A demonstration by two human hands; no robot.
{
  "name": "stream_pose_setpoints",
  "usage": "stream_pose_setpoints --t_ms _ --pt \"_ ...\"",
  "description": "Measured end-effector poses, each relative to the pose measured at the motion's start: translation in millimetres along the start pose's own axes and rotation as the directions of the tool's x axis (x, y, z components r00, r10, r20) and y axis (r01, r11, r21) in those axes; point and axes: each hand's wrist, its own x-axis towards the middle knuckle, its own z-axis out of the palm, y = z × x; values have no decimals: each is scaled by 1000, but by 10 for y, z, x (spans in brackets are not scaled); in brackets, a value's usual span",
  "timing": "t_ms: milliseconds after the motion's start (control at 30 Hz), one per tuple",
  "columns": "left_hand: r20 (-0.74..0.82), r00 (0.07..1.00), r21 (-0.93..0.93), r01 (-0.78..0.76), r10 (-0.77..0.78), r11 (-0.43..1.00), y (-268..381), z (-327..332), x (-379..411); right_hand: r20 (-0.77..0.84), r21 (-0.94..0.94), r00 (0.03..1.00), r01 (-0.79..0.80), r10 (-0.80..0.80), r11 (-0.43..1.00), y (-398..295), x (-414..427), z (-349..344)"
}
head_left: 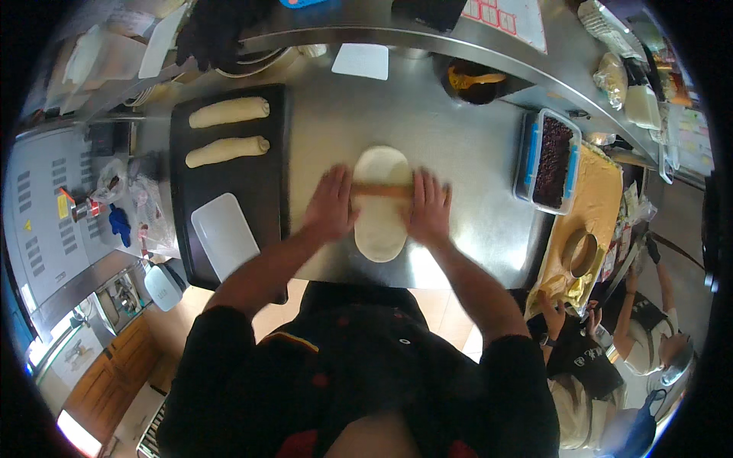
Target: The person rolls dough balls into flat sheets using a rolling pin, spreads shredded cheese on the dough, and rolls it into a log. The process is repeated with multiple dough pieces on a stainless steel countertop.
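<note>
A long oval sheet of dough lies flat on the steel worktop, its long side running away from me. Across it sits a wooden rolling pin. My left hand rests over the pin's left end, and my right hand covers the right end. Both hands are slightly blurred, and the pin's ends are hidden under them. To the left, a black baking tray carries two rolled dough logs, the upper dough log and the lower dough log.
A white plastic lid or board lies on the tray's near part. At the back are a white scraper and a dark bowl with a yellow utensil. A tub of dark filling stands right, beside a sheet cake with a ring. Two people work at lower right.
</note>
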Motion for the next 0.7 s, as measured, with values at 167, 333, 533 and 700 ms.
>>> stream_pose_setpoints --t_ms 167,333,533,700 --pt "40 999 -25 38 -36 999 71 -35 -464 -55 30 996 76 -75 997 14 -686 50" --pt "-240 968 121 103 -71 987 -93 -99 309 -134 88 991 8 4 996 44 389 -269" --pt "113 988 107 91 -103 990 276 84 -489 83 31 996 11 -14 999 -30 -619 -6" --pt "204 972 11 120 -119 993 534 348 -1223 73 174 994 72 -86 982 -129 -1362 47"
